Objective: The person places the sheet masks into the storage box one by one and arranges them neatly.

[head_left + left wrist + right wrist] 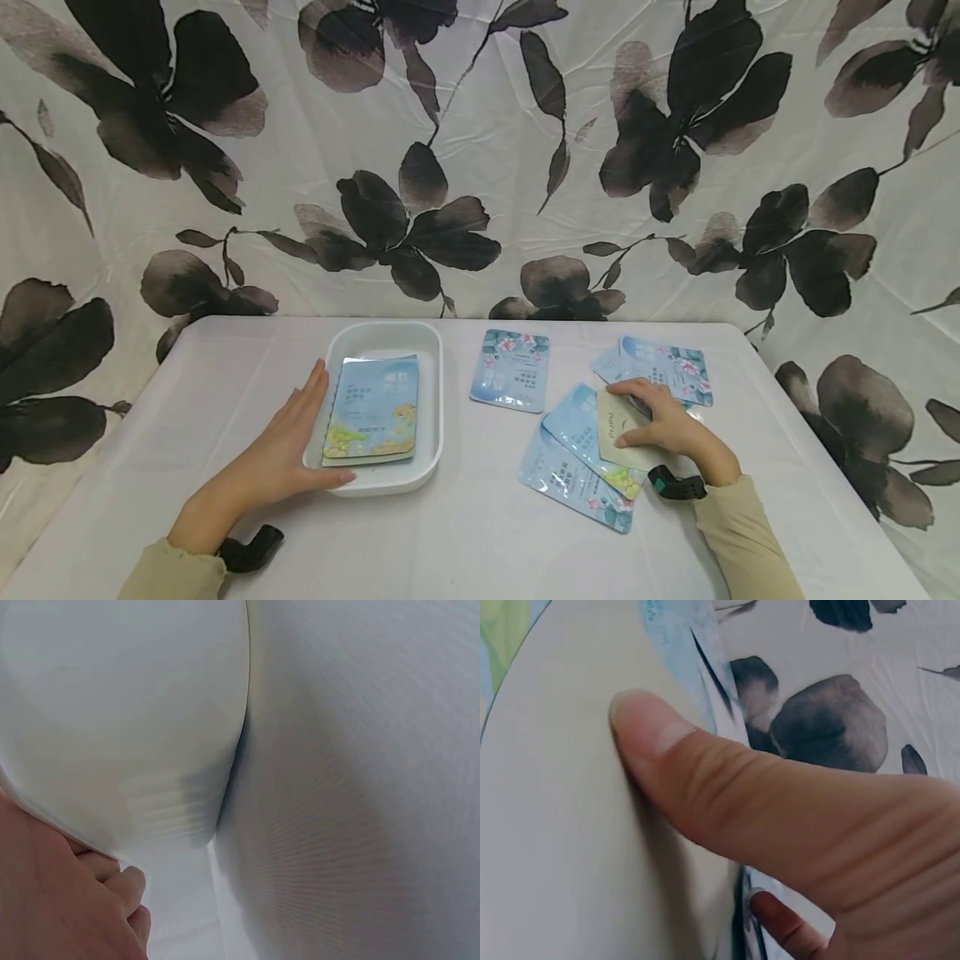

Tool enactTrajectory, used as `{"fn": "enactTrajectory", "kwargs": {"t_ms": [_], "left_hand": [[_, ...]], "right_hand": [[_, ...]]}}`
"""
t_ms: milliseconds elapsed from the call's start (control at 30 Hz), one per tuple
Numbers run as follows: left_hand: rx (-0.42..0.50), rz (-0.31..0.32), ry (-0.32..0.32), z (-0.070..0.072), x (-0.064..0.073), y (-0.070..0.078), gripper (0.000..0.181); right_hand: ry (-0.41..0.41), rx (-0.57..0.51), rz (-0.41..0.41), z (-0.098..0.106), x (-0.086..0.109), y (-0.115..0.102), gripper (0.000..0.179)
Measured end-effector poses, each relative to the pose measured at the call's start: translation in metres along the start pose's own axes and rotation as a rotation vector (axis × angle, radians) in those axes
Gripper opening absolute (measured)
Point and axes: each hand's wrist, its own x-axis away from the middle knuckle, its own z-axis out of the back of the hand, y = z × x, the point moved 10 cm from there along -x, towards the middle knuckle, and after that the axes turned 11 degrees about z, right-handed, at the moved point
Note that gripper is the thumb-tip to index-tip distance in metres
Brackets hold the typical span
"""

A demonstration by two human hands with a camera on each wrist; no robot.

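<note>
At the left, a white tray (pixel 433 450) holds a small stack of light-blue printed sachets (pixel 375 400). My left hand (pixel 281 446) rests against its left side, fingers fairly straight along the wall and thumb at the near rim; the left wrist view shows the tray's outer wall (pixel 112 765) beside the hand (pixel 60 892). To the right, my right hand (pixel 667 421) pinches a cream sachet (pixel 611 421) marked PMPM, lying over other blue sachets. In the right wrist view the thumb (pixel 727 780) lies on the sachet's pale face (pixel 562 795); a fingertip shows at its edge.
A single blue flowered sachet (pixel 510 371) lies right of the tray. Two overlapping sachets (pixel 577 483) fan out below the right hand, and others (pixel 667 367) lie beyond it. The table (pixel 450 550) has a white cover, with a flowered cloth (pixel 525 150) hanging behind.
</note>
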Motion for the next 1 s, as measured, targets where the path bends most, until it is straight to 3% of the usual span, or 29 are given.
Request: {"fn": "enactTrajectory", "kwargs": {"t_ms": [200, 467, 667, 1000], "left_hand": [[-0.004, 0.007, 0.001, -0.001, 0.001, -0.001, 0.138], [-0.013, 0.000, 0.005, -0.001, -0.001, -0.001, 0.138], [-0.010, 0.003, 0.007, -0.001, -0.001, -0.001, 0.138], [-0.008, -0.001, 0.005, -0.001, 0.000, -0.001, 0.138]], "right_hand": [[0.059, -0.002, -0.043, 0.001, -0.003, 0.002, 0.072], [0.198, -0.023, -0.015, 0.010, -0.003, 0.001, 0.010], [0.240, -0.059, 0.017, 0.010, -0.005, -0.002, 0.011], [0.236, -0.189, 0.043, 0.004, -0.015, -0.031, 0.004]]}}
